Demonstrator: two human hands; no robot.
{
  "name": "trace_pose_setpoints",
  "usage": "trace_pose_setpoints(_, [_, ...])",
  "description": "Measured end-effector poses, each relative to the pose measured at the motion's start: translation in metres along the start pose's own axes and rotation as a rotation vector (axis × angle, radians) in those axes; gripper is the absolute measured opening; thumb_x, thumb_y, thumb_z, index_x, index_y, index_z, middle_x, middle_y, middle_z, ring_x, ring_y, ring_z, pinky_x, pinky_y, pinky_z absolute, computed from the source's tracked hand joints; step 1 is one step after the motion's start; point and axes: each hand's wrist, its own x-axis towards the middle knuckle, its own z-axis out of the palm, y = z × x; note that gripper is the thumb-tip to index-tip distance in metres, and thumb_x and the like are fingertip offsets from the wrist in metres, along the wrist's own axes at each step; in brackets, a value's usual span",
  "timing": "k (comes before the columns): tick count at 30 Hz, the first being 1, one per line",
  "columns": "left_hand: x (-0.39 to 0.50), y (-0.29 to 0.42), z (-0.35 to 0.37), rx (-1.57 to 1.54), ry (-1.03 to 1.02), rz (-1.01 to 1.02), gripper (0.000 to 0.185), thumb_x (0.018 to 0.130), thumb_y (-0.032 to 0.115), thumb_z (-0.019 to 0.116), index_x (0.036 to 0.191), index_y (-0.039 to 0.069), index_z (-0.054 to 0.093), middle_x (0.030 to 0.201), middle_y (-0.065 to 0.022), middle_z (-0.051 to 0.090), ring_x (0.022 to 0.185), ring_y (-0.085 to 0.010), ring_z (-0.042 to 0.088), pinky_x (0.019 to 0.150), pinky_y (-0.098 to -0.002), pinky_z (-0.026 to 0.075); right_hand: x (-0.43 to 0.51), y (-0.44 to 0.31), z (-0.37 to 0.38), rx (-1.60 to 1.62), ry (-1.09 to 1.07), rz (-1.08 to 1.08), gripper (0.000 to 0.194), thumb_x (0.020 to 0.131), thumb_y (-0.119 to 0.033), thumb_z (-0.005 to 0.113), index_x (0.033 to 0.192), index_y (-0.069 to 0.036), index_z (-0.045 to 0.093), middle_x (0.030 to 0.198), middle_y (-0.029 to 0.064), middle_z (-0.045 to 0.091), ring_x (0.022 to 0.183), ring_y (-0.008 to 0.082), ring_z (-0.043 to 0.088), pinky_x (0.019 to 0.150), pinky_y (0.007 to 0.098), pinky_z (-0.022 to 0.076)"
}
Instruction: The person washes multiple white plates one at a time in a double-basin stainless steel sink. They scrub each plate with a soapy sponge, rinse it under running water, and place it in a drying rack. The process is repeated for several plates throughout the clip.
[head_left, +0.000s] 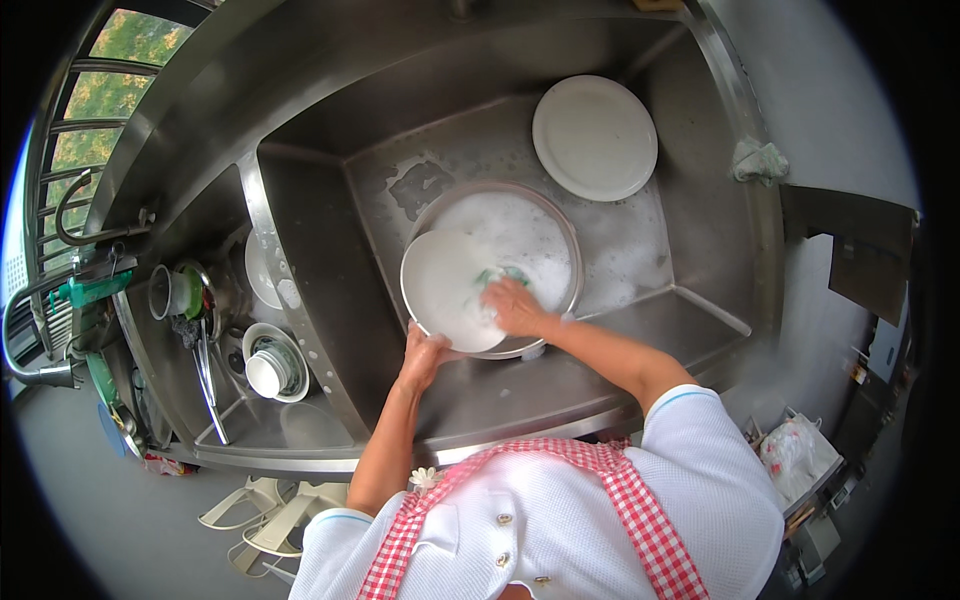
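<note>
My left hand (426, 351) grips the lower left rim of a white plate (439, 281), which is tilted over a round metal basin (574, 247). White suds (517, 221) fill the basin. On the plate's right side, my right hand (514, 306) presses a green and white scrubbing cloth or pad (501, 277); the hand is slightly blurred and hides part of the pad. A second white plate (595, 139) lies on the sink floor, up and to the right of the basin.
Past the divider (281, 277), the left sink compartment holds stacked bowls (271, 373), a white dish (259, 270) and long metal utensils (206, 367). A curved faucet (71, 217) stands at the far left. A crumpled cloth (759, 161) sits on the right rim. Beige chairs (289, 517) are behind, lower left.
</note>
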Motion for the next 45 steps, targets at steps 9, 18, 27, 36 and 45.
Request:
trace_pose_setpoints(9, [0.001,-0.004,-0.007,0.187,0.097,-0.033,0.051,0.066,0.0,0.043,0.114,-0.005,0.028,0.103,-0.0182,0.046,0.087,-0.03,0.056,0.064,-0.0385,0.054,0.015,0.038,-0.003,-0.431,0.066,0.366,0.021,0.076,-0.014,0.045,0.094,-0.014,0.057,0.104,0.0089,0.053,0.08,0.0289,0.056,0.067,0.0428,0.0441])
trace_pose_setpoints(18, [-0.004,0.0,-0.003,0.107,0.044,-0.04,0.054,0.068,0.0,0.044,0.119,-0.002,0.028,0.109,-0.0173,0.046,0.089,-0.029,0.056,0.065,-0.0374,0.053,0.008,-0.014,-0.023,1.207,-0.037,0.332,0.039,0.058,-0.007,0.049,0.096,-0.005,0.057,0.097,0.007,0.054,0.093,0.0176,0.051,0.079,0.0308,0.0426])
trace_pose_setpoints(27, [-0.017,-0.01,0.006,-0.076,-0.048,-0.068,0.052,0.067,-0.004,0.045,0.118,-0.001,0.034,0.107,-0.0151,0.05,0.092,-0.0299,0.055,0.075,-0.0425,0.051,0.06,-0.079,0.009,0.493,0.367,-0.232,0.035,0.069,-0.013,0.06,0.104,-0.015,0.059,0.097,0.0095,0.051,0.096,0.0257,0.046,0.084,0.0361,0.0362])
trace_pose_setpoints(36, [-0.01,-0.024,0.012,0.023,0.142,0.18,0.054,0.065,-0.004,0.042,0.117,-0.003,0.029,0.102,-0.0185,0.05,0.086,-0.0315,0.056,0.068,-0.04,0.053,0.053,-0.01,0.0,-0.128,0.528,0.549,0.03,0.073,-0.023,0.056,0.101,-0.012,0.052,0.097,0.0093,0.048,0.087,0.0292,0.045,0.075,0.0404,0.0374])
trace_pose_setpoints(45, [0.022,-0.028,0.001,-0.099,0.049,0.059,0.056,0.065,-0.004,0.043,0.118,0.004,0.029,0.106,-0.0117,0.045,0.091,-0.0215,0.052,0.071,-0.0326,0.049,0.024,-0.069,0.023,0.475,0.399,0.259,0.022,0.07,-0.023,0.054,0.085,-0.007,0.056,0.083,0.0119,0.055,0.077,0.0291,0.054,0.067,0.0393,0.0427])
